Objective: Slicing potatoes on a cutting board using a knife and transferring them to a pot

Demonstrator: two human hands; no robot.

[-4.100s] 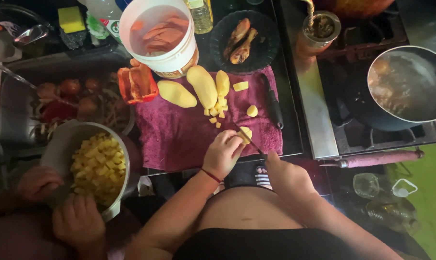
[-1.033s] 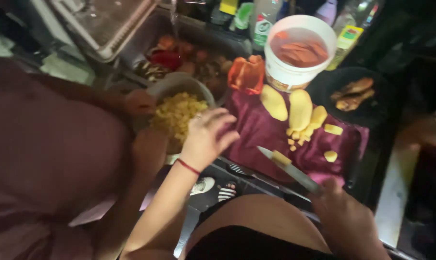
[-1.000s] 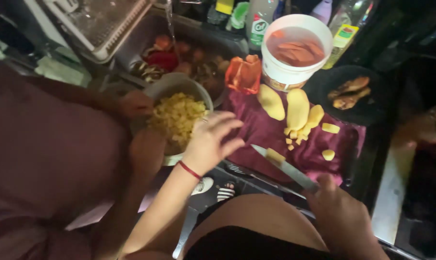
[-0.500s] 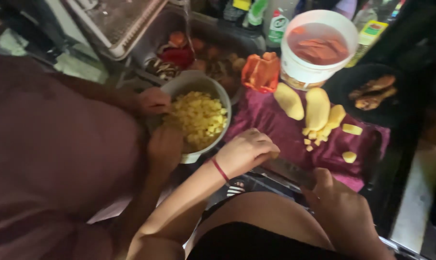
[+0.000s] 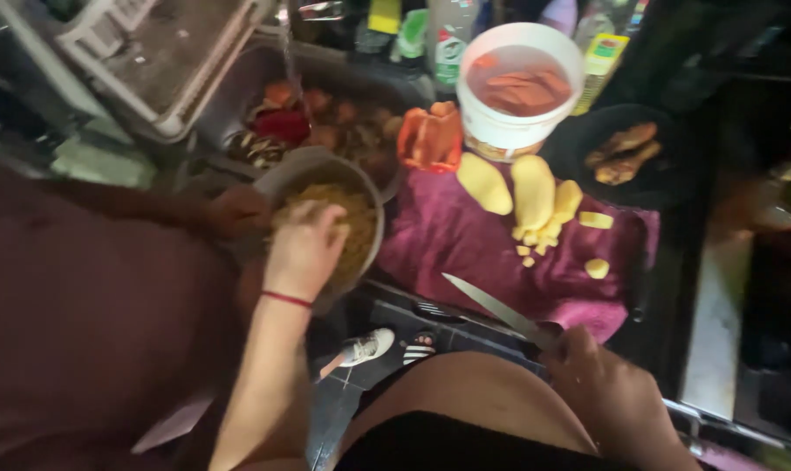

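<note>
My left hand (image 5: 304,249), with a red band at the wrist, reaches over a metal bowl (image 5: 301,167) of yellow diced potato and rests on its contents, fingers bent. Whether it holds pieces is hidden. My right hand (image 5: 600,384) grips a knife (image 5: 491,307) by the handle, blade pointing up-left over the near edge of a magenta cloth (image 5: 465,240). Peeled potatoes (image 5: 533,187) and small cut pieces lie on that cloth. Another person in a dark red shirt holds the bowl's left rim with one hand (image 5: 236,209).
A white bucket (image 5: 517,83) of reddish water with pieces stands behind the cloth, an orange container (image 5: 432,138) beside it. A dark plate with fried food (image 5: 622,150) sits at right. A sink (image 5: 325,113) holds vegetables; a dish rack (image 5: 151,52) is at back left.
My left hand has moved from the cloth's edge to the bowl of diced potato. The knife hand has stayed at the near edge, and the view has swung left.
</note>
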